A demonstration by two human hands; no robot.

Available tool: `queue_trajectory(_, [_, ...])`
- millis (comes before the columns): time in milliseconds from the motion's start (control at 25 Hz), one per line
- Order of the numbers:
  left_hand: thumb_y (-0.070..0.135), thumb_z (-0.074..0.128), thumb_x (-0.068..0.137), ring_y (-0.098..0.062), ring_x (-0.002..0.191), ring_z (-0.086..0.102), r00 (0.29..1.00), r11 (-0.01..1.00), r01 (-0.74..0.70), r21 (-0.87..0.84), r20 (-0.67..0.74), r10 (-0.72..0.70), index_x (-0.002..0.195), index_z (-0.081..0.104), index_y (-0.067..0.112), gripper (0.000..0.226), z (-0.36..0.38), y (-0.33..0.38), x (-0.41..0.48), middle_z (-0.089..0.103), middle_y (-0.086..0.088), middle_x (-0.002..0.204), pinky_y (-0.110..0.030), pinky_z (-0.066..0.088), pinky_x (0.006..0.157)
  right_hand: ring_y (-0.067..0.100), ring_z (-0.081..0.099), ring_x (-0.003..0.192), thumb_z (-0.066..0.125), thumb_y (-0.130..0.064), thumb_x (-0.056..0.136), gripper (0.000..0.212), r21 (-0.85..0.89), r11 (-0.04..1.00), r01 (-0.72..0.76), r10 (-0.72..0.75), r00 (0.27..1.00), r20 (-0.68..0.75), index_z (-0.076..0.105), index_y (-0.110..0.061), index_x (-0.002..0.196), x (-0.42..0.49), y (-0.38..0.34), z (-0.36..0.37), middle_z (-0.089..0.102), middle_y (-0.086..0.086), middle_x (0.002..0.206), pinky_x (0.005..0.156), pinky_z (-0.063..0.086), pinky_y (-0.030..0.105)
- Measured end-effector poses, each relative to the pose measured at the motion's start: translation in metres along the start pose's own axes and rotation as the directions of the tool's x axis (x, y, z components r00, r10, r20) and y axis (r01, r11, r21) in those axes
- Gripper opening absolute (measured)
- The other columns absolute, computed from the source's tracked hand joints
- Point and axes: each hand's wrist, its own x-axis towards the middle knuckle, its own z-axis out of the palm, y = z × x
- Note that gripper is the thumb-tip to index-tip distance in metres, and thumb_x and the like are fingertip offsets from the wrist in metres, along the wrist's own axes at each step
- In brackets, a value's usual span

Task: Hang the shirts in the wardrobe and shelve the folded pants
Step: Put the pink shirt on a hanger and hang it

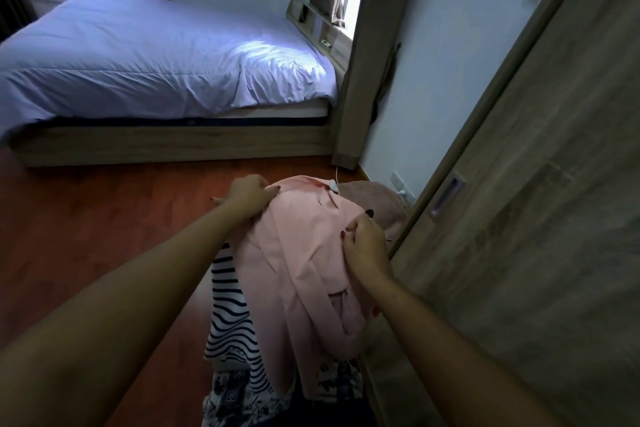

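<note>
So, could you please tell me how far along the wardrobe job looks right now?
Nothing visibly hung or shelved yet; the wooden wardrobe door hides the inside. In hand: left hand and right hand grip a pale pink shirt. Left: the navy-striped white garment and the patterned fabric beneath.

Both bare arms outstretched, left hand point(250, 197) and right hand point(364, 242) palm-down, fingers point(349, 227) curled in a grip.

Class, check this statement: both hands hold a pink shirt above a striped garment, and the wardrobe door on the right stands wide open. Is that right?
Not quite. The head view shows the wardrobe door on the right closed, not wide open. The rest holds: the left hand and right hand both grip the pink shirt above the striped garment.
</note>
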Motion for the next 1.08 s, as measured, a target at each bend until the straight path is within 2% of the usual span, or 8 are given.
queue_trajectory(160, [0.014, 0.053, 0.091, -0.026, 0.079, 0.061, 0.997, 0.999, -0.022, -0.032, -0.071, 0.02, 0.07, 0.062, 0.017, 0.023, -0.002, 0.015, 0.007, 0.067, -0.01, 0.091, -0.04, 0.053, 0.082, 0.008, 0.05, 0.072, 0.053, -0.011, 0.091, 0.007, 0.082, 0.997, -0.015, 0.014, 1.0, 0.019, 0.053, -0.013, 0.085, 0.0, 0.002, -0.005, 0.058, 0.005, 0.092, 0.054, 0.036, 0.014])
queue_trajectory(440, [0.03, 0.06, 0.09, -0.017, 0.062, 0.055, 0.989, 0.99, -0.134, -0.04, 0.057, 0.136, 0.094, 0.062, 0.013, 0.018, -0.008, 0.021, 0.003, 0.06, -0.003, 0.081, -0.025, 0.042, 0.051, 0.015, 0.054, 0.082, 0.057, -0.019, 0.09, 0.009, 0.139, 0.987, -0.085, 0.077, 0.995, 0.061, 0.049, -0.015, 0.092, 0.006, 0.001, -0.008, 0.058, 0.005, 0.093, 0.066, 0.04, 0.022])
queue_trajectory(600, [0.02, 0.058, 0.091, -0.005, 0.057, 0.05, 0.887, 0.867, -0.461, -0.19, -0.127, 0.443, 0.072, 0.06, 0.019, 0.019, -0.021, 0.039, -0.024, 0.057, 0.006, 0.065, -0.025, 0.042, 0.06, 0.014, 0.052, 0.074, 0.052, -0.022, 0.094, 0.014, 0.173, 0.98, -0.094, 0.089, 0.995, 0.04, 0.054, -0.015, 0.081, 0.01, -0.004, -0.014, 0.052, -0.005, 0.074, 0.06, 0.039, 0.018])
queue_trajectory(680, [0.017, 0.057, 0.092, -0.002, 0.066, 0.052, 0.734, 0.7, -0.679, -0.221, -0.166, 0.659, 0.076, 0.06, 0.018, 0.016, -0.025, 0.047, -0.051, 0.059, 0.007, 0.073, -0.019, 0.04, 0.063, 0.019, 0.057, 0.073, 0.045, -0.042, 0.095, 0.035, 0.497, 0.811, -0.309, 0.273, 0.951, 0.146, 0.061, -0.013, 0.083, 0.015, -0.016, -0.024, 0.06, 0.002, 0.075, 0.068, 0.05, 0.027])
queue_trajectory(720, [0.019, 0.056, 0.092, -0.002, 0.069, 0.053, 0.655, 0.623, -0.751, -0.216, -0.137, 0.743, 0.079, 0.06, 0.016, 0.014, -0.024, 0.049, -0.066, 0.059, 0.007, 0.076, -0.016, 0.04, 0.064, 0.021, 0.061, 0.076, 0.043, -0.051, 0.093, 0.048, 0.683, 0.582, -0.441, 0.32, 0.897, 0.306, 0.064, -0.008, 0.088, 0.016, -0.023, -0.031, 0.064, 0.008, 0.08, 0.072, 0.052, 0.031])
queue_trajectory(800, [0.026, 0.051, 0.092, 0.0, 0.07, 0.05, 0.53, 0.521, -0.84, -0.155, -0.024, 0.848, 0.08, 0.055, 0.02, 0.014, -0.017, 0.048, -0.096, 0.055, 0.015, 0.077, -0.014, 0.039, 0.064, 0.024, 0.064, 0.083, 0.048, -0.059, 0.087, 0.061, 0.775, 0.225, -0.59, 0.239, 0.805, 0.543, 0.064, -0.001, 0.097, 0.016, -0.032, -0.051, 0.068, 0.014, 0.089, 0.076, 0.054, 0.036])
queue_trajectory(840, [0.028, 0.049, 0.092, 0.004, 0.071, 0.048, 0.485, 0.487, -0.866, -0.116, 0.043, 0.873, 0.081, 0.053, 0.025, 0.013, -0.012, 0.046, -0.108, 0.051, 0.019, 0.077, -0.012, 0.037, 0.066, 0.025, 0.065, 0.084, 0.054, -0.055, 0.086, 0.056, 0.758, 0.187, -0.625, 0.203, 0.779, 0.593, 0.062, -0.001, 0.098, 0.015, -0.035, -0.061, 0.068, 0.014, 0.089, 0.074, 0.055, 0.038])
queue_trajectory(1080, [0.043, 0.042, 0.094, 0.015, 0.075, 0.047, 0.466, 0.476, -0.879, 0.036, 0.276, 0.841, 0.095, 0.066, 0.021, 0.032, 0.008, 0.022, -0.132, 0.052, 0.02, 0.087, -0.005, 0.036, 0.072, 0.015, 0.062, 0.069, 0.062, 0.002, 0.085, 0.029, 0.565, 0.531, -0.632, 0.295, 0.762, 0.576, 0.056, -0.001, 0.114, -0.013, -0.031, -0.067, 0.062, 0.011, 0.09, 0.047, 0.057, 0.023])
